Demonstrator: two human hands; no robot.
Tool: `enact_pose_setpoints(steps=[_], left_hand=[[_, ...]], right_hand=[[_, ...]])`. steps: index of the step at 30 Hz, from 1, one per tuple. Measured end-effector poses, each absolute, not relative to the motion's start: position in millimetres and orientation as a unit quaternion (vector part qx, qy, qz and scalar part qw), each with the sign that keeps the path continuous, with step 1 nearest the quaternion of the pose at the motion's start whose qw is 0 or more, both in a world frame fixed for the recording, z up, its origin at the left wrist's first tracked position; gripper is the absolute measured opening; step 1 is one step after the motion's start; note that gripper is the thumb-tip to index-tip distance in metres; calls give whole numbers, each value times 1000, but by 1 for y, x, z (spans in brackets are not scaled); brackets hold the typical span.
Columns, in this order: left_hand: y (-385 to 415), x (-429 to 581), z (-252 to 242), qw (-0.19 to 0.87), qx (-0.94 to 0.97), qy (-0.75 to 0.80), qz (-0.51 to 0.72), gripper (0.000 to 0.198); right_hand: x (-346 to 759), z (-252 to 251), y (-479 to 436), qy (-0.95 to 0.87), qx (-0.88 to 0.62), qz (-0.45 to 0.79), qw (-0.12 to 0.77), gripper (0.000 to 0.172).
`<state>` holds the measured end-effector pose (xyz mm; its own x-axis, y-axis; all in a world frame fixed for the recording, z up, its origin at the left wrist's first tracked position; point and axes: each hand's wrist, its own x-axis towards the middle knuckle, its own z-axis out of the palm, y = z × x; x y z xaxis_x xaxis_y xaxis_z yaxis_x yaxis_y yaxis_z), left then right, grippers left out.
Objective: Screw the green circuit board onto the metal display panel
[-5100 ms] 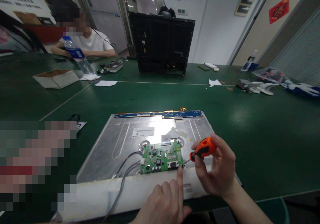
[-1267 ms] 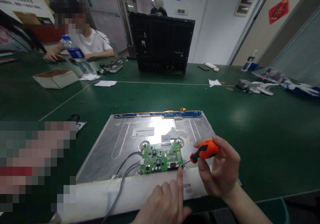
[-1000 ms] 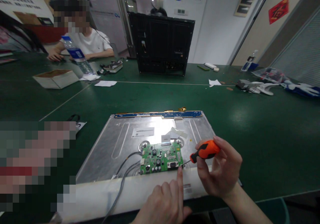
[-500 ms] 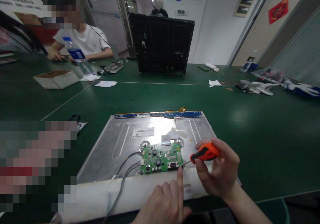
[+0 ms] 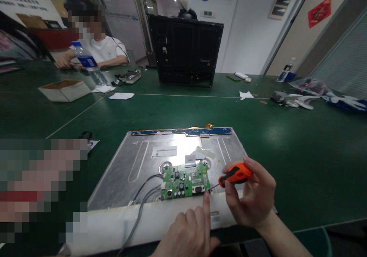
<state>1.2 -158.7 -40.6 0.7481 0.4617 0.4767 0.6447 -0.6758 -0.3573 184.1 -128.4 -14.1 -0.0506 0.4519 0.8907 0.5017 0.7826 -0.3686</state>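
A silver metal display panel (image 5: 137, 165) lies face down on the green table. A small green circuit board (image 5: 185, 181) sits on it near the front edge, with grey cables (image 5: 140, 207) running off to the front left. My right hand (image 5: 252, 196) grips an orange-and-black screwdriver (image 5: 235, 174), its tip at the board's front right corner. My left hand (image 5: 189, 232) rests on the panel's white front edge, forefinger stretched out to the screwdriver tip, other fingers curled.
A black monitor back cover (image 5: 185, 50) stands upright at the far side. A person in a white shirt (image 5: 100, 48) sits at the far left behind a water bottle (image 5: 88, 64) and a cardboard box (image 5: 64, 89). Bags and a bottle (image 5: 285, 71) lie far right.
My right hand has shifted the screwdriver handle slightly right and lower while its tip stays at the board's corner. The person at the far left has moved about. My left hand has kept still.
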Motion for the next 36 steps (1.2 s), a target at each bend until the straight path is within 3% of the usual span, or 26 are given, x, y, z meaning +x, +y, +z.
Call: enact_pose_setpoints(steps=[15, 25, 36], left_hand=[[-161, 2, -48, 250, -893, -320, -195, 70], [-160, 1, -39, 253, -898, -311, -180, 71], [-160, 1, -49, 257, -891, -320, -191, 67]], right_hand=[[180, -7, -122, -718, -336, -112, 599, 69], [183, -11, -128, -731, -310, 1, 608, 78], [181, -14, -126, -715, -336, -48, 611, 77]])
